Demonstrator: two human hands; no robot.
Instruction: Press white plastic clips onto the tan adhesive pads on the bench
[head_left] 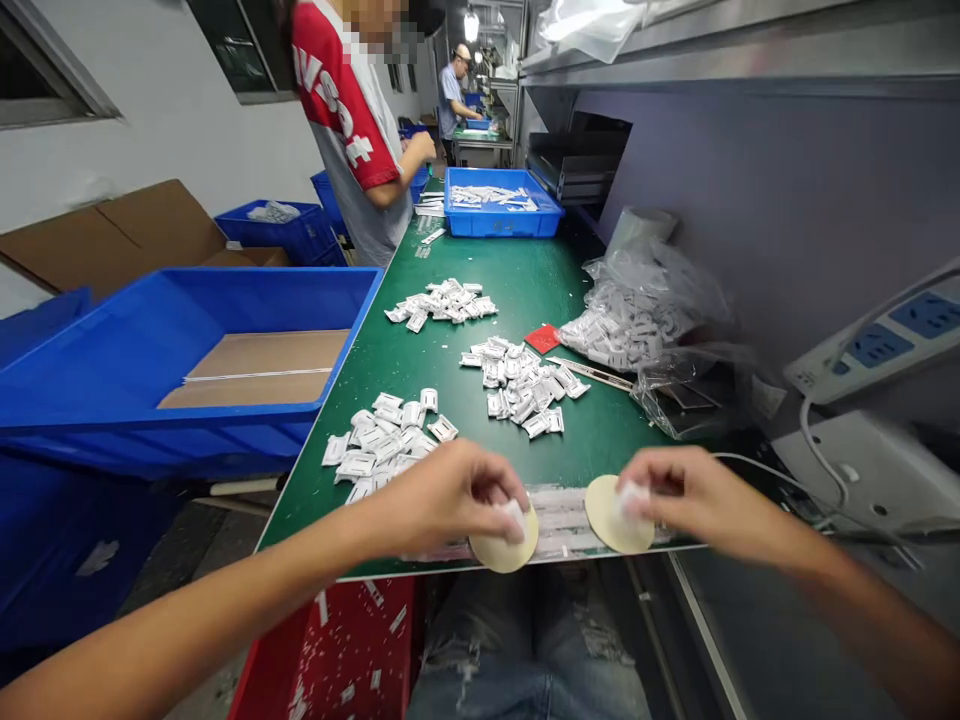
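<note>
Your left forearm [202,605] and right forearm [840,575] stretch in from eight and four o'clock over the near edge of the green table [420,358], likely so both hands can work close to your lap. Taking the gap between your hands as the dial's centre, your left hand [487,495] sits at nine, thumb and fingers clamped on a small white piece [514,516]. It is held above a pale yellow disc [498,553]; whether the two touch, you cannot tell. Your right hand [667,490], at three, is blurred, but its fingertips look closed on another white piece [634,500] over a second yellow disc [602,520]. One disc per hand probably gives each piece its own pad on the whitish, worn strip [559,515].

Loose parts lie in three heaps, apparently for easy reach: a near heap [375,445] at ten, a middle heap [521,385] just short of twelve, and a far heap [448,303] at eleven. Towards one, a clear bag [645,290] holds more; the knife [596,374] lies beside it, perhaps to stay handy yet clear of your fingers.
</note>
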